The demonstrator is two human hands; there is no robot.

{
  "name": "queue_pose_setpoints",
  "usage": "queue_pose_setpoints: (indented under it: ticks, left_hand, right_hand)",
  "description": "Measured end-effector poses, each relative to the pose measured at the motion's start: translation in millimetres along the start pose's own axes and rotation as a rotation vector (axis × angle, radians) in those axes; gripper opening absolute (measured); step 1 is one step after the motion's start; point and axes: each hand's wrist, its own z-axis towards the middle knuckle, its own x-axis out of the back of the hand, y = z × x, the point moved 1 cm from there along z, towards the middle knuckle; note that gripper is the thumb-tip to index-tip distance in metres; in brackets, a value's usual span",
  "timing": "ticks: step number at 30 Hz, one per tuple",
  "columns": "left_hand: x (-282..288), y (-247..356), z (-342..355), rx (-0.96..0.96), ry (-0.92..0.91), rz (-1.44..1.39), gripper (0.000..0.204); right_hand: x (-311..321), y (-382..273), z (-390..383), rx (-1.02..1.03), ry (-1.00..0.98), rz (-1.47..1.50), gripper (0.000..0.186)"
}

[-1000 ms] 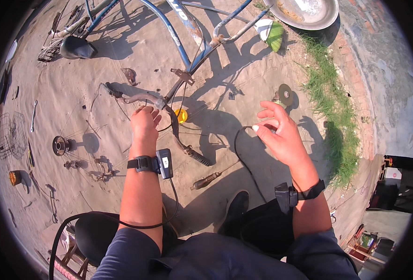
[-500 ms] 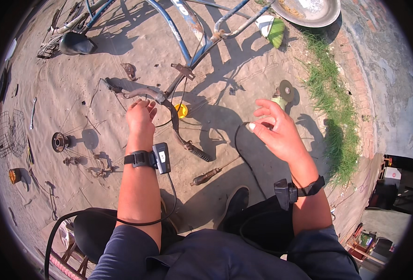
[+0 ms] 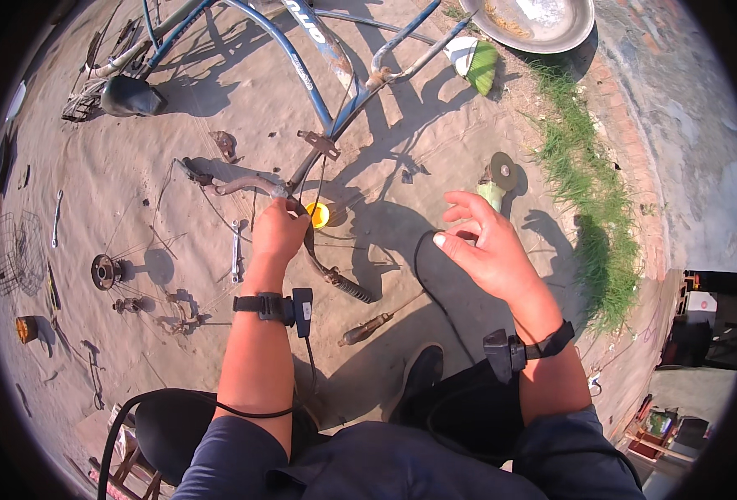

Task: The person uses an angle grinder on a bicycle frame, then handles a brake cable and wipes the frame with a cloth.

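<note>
My left hand [image 3: 281, 225] is at a rusty bicycle handlebar [image 3: 252, 182], fingers closed on it near the stem, partly hiding it. The handlebar joins a blue bicycle frame [image 3: 352, 108] lying on the ground. A yellow round plastic piece [image 3: 319, 215] shows just beside that hand, and a spanner [image 3: 236, 250] lies left of my wrist. My right hand [image 3: 481, 254] hangs open with curved fingers, holding nothing, near an angle grinder [image 3: 494, 183] and a black cable [image 3: 422, 275]. A long-handled tool [image 3: 364, 327] lies below the handlebar.
A wheel hub [image 3: 106, 272], wire basket [image 3: 14, 254], loose metal parts [image 3: 181, 310] and another spanner [image 3: 57, 218] lie at left. At right are a metal basin [image 3: 535, 21], a green-and-white object [image 3: 472, 67], grass [image 3: 593, 258] and brick edging [image 3: 627, 167].
My left hand has moved up and right onto the handlebar near its stem, uncovering the spanner. My right hand stays open, shifted very little; the view shifted slightly.
</note>
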Motion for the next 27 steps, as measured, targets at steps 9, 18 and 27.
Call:
queue_pose_setpoints:
  ticks: [9, 18, 27]
  left_hand:
    - [-8.8, -5.1, 6.6, -0.003, -0.048, -0.149, 0.041]
    - [-0.1, -4.0, 10.9, -0.131, -0.257, -0.345, 0.035]
    - [0.0, -14.4, 12.1, -0.076, -0.217, -0.315, 0.031]
  right_hand:
    - [2.2, -2.1, 1.1, 0.026, -0.025, -0.041, 0.061]
    - [1.1, -1.1, 2.7, 0.017, -0.003, -0.058, 0.063]
    - [0.7, -1.4, 4.3, 0.038, -0.036, -0.043, 0.059]
